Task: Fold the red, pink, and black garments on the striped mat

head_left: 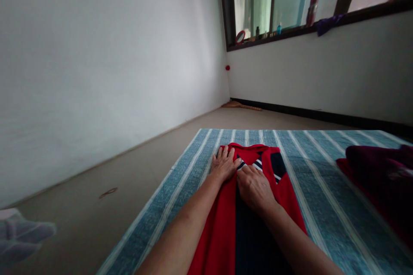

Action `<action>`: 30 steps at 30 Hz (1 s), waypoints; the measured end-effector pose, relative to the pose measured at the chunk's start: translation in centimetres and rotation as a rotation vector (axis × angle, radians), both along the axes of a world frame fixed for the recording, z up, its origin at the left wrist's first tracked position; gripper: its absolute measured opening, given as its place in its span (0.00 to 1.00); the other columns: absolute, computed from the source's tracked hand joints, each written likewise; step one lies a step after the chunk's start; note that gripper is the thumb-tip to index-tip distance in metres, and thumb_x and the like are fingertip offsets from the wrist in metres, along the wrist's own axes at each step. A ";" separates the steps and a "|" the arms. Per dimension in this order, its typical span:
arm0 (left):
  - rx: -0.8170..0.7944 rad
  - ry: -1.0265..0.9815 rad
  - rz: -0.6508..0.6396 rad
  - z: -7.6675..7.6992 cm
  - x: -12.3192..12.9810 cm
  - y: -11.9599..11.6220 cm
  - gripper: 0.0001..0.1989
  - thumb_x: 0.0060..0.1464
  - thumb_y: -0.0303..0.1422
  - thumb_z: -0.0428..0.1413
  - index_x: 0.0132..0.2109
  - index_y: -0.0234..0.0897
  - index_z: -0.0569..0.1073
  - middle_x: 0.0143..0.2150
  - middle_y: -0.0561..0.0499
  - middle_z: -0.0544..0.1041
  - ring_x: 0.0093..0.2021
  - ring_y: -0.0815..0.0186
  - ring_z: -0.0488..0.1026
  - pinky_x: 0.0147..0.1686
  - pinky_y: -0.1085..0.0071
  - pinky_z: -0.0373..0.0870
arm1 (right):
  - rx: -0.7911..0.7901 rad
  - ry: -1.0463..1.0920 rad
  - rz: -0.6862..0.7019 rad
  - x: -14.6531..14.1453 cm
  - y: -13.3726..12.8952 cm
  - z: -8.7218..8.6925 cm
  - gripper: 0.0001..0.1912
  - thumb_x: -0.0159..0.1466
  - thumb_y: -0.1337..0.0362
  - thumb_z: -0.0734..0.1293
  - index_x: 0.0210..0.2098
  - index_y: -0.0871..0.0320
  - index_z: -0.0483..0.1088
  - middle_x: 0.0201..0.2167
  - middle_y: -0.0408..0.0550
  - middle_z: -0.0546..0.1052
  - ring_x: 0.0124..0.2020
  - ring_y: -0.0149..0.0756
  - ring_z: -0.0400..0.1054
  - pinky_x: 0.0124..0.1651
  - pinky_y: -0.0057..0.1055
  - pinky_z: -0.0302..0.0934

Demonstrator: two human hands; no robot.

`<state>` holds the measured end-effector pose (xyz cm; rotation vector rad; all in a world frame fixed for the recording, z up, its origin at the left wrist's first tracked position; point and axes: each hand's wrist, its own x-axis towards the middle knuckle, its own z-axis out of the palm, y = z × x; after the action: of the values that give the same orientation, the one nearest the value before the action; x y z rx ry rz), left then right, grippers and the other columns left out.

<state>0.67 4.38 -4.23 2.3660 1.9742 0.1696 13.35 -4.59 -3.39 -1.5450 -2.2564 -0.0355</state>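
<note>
A red and navy garment (226, 223) with white stripes near its top lies lengthwise on a blue-and-white striped cloth (312, 167). My left hand (224, 164) rests flat on the garment's upper left part, fingers spread and pointing away from me. Close beside it, my right hand (254, 185) is closed with its fingers curled down at the striped part of the garment, seemingly gripping the fabric. Its fingertips are hidden under the knuckles. The garment's lower end runs out of view between my forearms.
Dark maroon folded clothing (380, 176) lies at the right on the striped cloth. On the floor are a small loop (108, 192) and a broom-like item (240, 105) by the corner. A whitish cloth (24, 232) shows at lower left. Bottles (312, 10) and a mirror (240, 37) line the window sill.
</note>
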 end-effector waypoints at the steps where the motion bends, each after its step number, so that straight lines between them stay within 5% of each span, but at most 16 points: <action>1: 0.006 0.002 0.002 0.0 0.0 -0.1 0.32 0.61 0.50 0.39 0.68 0.41 0.51 0.71 0.43 0.48 0.69 0.51 0.43 0.63 0.46 0.45 | 0.005 0.001 0.000 0.0 0.0 -0.1 0.13 0.69 0.68 0.54 0.38 0.57 0.70 0.40 0.50 0.75 0.43 0.40 0.64 0.43 0.34 0.52; 7: 0.040 -0.019 -0.030 0.4 0.3 -0.7 0.30 0.63 0.45 0.41 0.67 0.35 0.54 0.69 0.41 0.51 0.69 0.55 0.46 0.63 0.50 0.48 | 0.023 0.002 -0.003 -0.1 -0.1 -0.3 0.13 0.69 0.67 0.55 0.36 0.57 0.70 0.38 0.49 0.74 0.42 0.40 0.65 0.43 0.34 0.52; 30: 0.100 -0.085 -0.048 0.0 0.2 -0.7 0.25 0.63 0.41 0.45 0.64 0.38 0.59 0.68 0.42 0.56 0.67 0.55 0.52 0.64 0.52 0.50 | -0.002 -0.001 0.008 -0.1 0.0 0.1 0.13 0.68 0.69 0.54 0.37 0.57 0.70 0.39 0.50 0.75 0.43 0.41 0.65 0.43 0.34 0.53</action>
<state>0.83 3.70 -4.24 2.4191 1.9129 0.3682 13.27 -4.56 -3.32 -1.5368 -2.2642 -0.0321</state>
